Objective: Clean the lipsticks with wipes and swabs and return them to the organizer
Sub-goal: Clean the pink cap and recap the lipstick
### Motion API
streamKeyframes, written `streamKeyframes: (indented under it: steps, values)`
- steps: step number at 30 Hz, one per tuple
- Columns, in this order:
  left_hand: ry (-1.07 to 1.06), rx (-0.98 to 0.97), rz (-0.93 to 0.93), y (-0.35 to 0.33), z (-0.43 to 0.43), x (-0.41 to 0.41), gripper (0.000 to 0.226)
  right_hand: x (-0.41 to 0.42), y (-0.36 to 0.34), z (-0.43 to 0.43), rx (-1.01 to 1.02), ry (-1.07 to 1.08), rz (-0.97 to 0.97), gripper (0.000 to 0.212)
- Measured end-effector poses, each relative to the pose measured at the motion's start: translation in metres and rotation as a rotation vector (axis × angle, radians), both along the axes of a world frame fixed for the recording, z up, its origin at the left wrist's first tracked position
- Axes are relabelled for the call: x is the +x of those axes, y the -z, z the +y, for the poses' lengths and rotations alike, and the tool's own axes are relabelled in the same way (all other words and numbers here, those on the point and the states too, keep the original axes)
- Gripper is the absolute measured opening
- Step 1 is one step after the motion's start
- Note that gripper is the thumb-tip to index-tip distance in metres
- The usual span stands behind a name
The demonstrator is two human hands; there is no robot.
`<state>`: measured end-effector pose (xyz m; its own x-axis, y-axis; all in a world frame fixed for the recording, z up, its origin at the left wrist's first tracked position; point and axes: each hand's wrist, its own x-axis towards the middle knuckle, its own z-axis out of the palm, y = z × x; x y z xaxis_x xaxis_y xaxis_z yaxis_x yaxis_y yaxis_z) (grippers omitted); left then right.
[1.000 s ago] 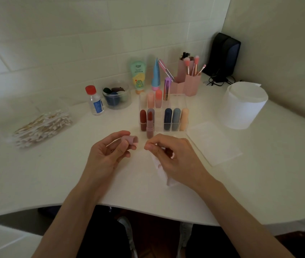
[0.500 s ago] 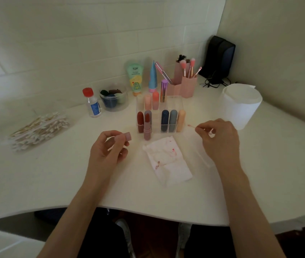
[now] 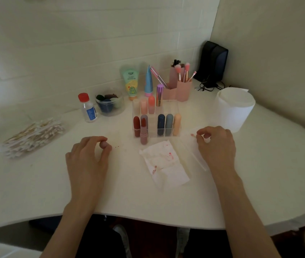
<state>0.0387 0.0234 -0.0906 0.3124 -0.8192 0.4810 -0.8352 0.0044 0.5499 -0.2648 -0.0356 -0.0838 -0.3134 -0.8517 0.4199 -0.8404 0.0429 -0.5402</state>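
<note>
Pinching cap (image 3: 103, 144) in my left hand (image 3: 89, 157), stained swab (image 3: 193, 135) in my right hand (image 3: 217, 146); uncapped lipstick (image 3: 144, 131) standing upright between, nearer left.

white wipe (image 3: 163, 164) red-smeared, pink lipstick (image 3: 144, 134), red-capped bottle (image 3: 87, 108)

White bench (image 3: 36, 192) with a curved front edge, set in a room corner. Rear wall (image 3: 73, 43): pale rectangular tiles in a brick pattern. Side wall (image 3: 278, 43): plain cream. Dark reddish-brown floor (image 3: 151, 228) below the bench edge. Lighting soft and dim.
</note>
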Motion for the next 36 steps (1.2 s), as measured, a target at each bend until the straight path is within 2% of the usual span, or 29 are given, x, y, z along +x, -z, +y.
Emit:
streamKeyframes:
  steps: [6,10,12,14,16,21,24,29,31,34,36]
  values:
    - [-0.017,0.028,-0.049,0.003,-0.004,-0.006,0.02,0.007,0.002,-0.001,-0.052,-0.028,0.012,0.012]
    - [0.014,0.101,0.034,0.0,-0.005,-0.006,0.035,0.01,0.001,-0.001,-0.076,-0.026,0.015,0.013]
    - [0.011,0.069,0.082,-0.005,-0.002,-0.008,0.043,0.012,0.001,-0.001,-0.091,-0.026,0.007,0.013]
    - [0.047,-0.035,0.109,-0.014,0.003,-0.016,0.038,0.015,0.0,-0.001,-0.106,-0.03,0.004,0.014]
    - [0.113,-0.058,0.089,-0.024,0.004,-0.029,0.03,0.018,-0.001,0.0,-0.131,-0.037,0.008,0.014]
    - [0.15,0.206,0.112,-0.028,-0.022,-0.061,0.044,0.025,-0.002,0.003,-0.174,-0.074,0.006,0.015]
    - [0.101,0.299,0.045,-0.029,-0.036,-0.07,0.043,0.026,-0.002,0.004,-0.191,-0.12,-0.009,0.013]
    - [0.072,0.198,0.068,-0.026,-0.042,-0.072,0.024,0.035,-0.005,0.006,-0.241,-0.215,-0.028,0.008]
    - [0.146,0.131,0.224,-0.028,-0.038,-0.073,0.016,0.042,-0.007,0.01,-0.256,-0.3,-0.02,0.011]
    - [0.414,0.086,0.632,-0.034,-0.029,-0.077,0.005,0.053,-0.013,0.018,-0.204,-0.525,-0.117,0.023]
    - [0.506,0.081,0.771,-0.034,-0.027,-0.075,0.005,0.061,-0.014,0.022,-0.162,-0.647,-0.16,0.033]
